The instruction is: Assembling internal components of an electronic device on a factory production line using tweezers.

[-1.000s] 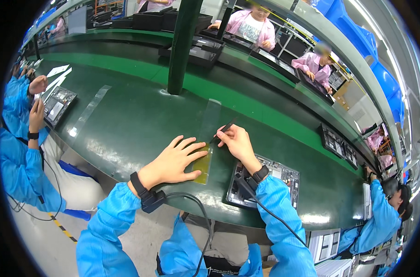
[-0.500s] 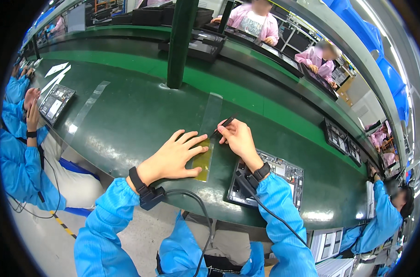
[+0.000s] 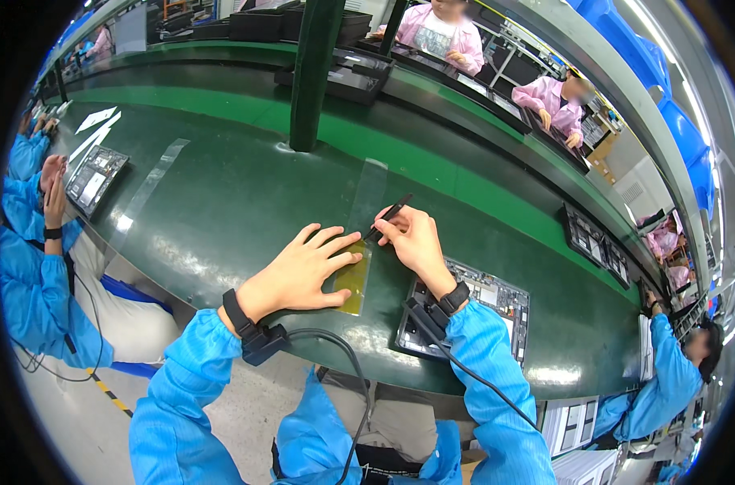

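Note:
My left hand (image 3: 296, 273) lies flat with its fingers spread, the fingertips and thumb on a translucent yellow film (image 3: 351, 280). The film rests on a strip of clear tape (image 3: 370, 184) stuck to the green table (image 3: 246, 186). In my right hand (image 3: 417, 244) are slim black tweezers (image 3: 399, 205), pinched between thumb and fingers. Their tip points down at the film's upper right edge, close to my left fingertips; whether it touches cannot be made out. Partly under my right wrist lies an opened device (image 3: 509, 303) with its circuit board showing.
Another clear tape strip (image 3: 153, 182) is stuck further left. Past it, a co-worker's hands (image 3: 54, 190) are beside an opened device (image 3: 97, 178). A green post (image 3: 312, 89) rises from the table ahead. Opened devices (image 3: 595, 242) stand on the conveyor at the right.
My right hand has shifted very slightly left, the tweezers still in it. The left hand stays spread on the film. Across the line, co-workers in pink have moved a little.

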The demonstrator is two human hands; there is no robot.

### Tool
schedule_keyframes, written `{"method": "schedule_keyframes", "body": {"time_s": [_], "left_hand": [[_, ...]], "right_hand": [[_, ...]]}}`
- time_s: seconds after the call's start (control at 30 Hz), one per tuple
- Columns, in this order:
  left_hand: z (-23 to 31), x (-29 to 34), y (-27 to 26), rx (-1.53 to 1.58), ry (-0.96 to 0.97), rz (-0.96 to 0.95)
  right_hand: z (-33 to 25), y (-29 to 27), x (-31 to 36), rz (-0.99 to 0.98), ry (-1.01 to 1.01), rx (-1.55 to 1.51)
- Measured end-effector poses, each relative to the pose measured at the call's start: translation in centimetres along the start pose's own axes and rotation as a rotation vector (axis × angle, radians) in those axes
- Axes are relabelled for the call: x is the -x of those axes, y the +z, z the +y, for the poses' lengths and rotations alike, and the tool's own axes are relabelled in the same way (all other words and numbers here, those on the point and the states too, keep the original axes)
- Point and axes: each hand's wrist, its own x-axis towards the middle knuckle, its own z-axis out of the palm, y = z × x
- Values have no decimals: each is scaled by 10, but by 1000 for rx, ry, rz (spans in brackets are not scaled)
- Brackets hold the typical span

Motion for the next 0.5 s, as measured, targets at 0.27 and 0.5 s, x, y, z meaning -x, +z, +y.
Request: {"method": "schedule_keyframes", "body": {"time_s": [0.27,0.5], "left_hand": [[-1,1,4,-4,1,7],[0,3,3,-12,2,8]], "right_hand": [[-3,-2,1,14,40,-120],[-8,-2,2,70,25,-118]]}}
